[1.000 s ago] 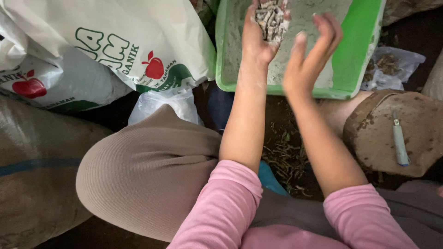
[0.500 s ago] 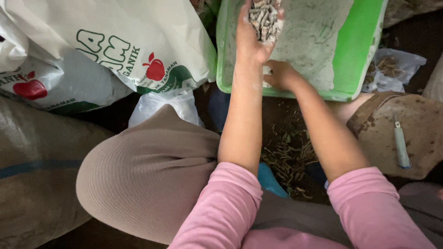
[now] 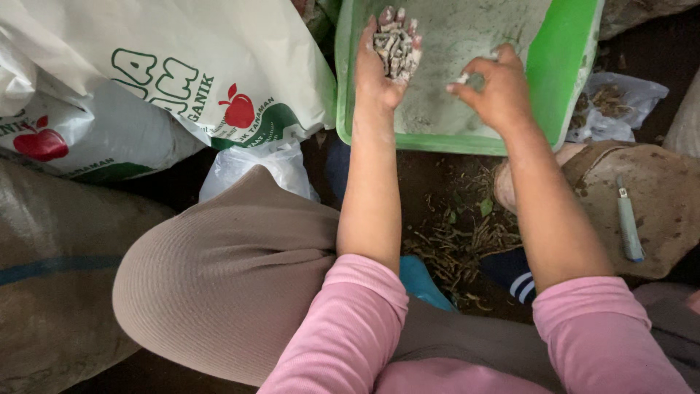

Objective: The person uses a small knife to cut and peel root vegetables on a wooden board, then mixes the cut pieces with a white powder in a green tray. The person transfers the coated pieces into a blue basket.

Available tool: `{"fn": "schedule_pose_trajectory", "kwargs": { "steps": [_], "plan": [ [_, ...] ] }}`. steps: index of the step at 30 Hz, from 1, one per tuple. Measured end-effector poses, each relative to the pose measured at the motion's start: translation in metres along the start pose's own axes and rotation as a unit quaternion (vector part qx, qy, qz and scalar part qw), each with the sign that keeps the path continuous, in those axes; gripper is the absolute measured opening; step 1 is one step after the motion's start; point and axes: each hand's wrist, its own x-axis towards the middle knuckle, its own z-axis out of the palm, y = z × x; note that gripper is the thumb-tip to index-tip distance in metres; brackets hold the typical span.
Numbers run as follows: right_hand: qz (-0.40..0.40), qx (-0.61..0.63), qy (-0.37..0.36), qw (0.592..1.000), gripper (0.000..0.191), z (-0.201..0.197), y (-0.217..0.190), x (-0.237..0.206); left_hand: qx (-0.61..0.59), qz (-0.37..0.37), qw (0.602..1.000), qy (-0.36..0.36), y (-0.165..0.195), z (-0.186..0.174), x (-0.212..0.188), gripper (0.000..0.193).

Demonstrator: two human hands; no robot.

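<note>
a heap of small grey-white sticks is cupped in the left hand, palm up, with the fingers curled loosely around the pile; the grip is thus a shallow cradle holding the sticks, not a clenched fist. the hand is held over the near left part of a green plastic tray, whose floor is dusted with grey powder. the right hand is held just above the tray floor, to the right of the left hand and apart from it. its thumb and forefinger are pinched on 1 small pale piece, while the other fingers are folded in. both forearms are bare and the pink sleeves are pushed up past the elbows.

to the left of the tray, 2 large white printed sacks are leaned against each other, and a crumpled clear plastic bag is seen below them. a bent knee in beige cloth fills the middle of the view. dry plant scraps are scattered on the dark floor between the arms. at the right, a small utility knife is laid on a brown soiled surface, well apart from both hands.
</note>
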Motion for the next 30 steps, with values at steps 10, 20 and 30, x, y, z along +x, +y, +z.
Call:
{"fn": "schedule_pose_trajectory", "kwargs": {
  "steps": [10, 20, 30],
  "plan": [
    [0.040, 0.371, -0.053, 0.926, 0.029, -0.039, -0.021, 0.008, 0.018, -0.073, 0.995, 0.068, -0.019, 0.003, -0.010, 0.038],
    [0.214, -0.005, -0.208, 0.954, 0.030, 0.016, -0.004, 0.014, 0.029, -0.106, 0.993, 0.047, -0.019, 0.006, -0.011, 0.040],
    [0.128, 0.021, -0.118, 0.984, 0.021, 0.052, 0.016, 0.000, -0.015, -0.077, 0.996, 0.039, -0.008, 0.010, -0.009, 0.036]
  ]
}}
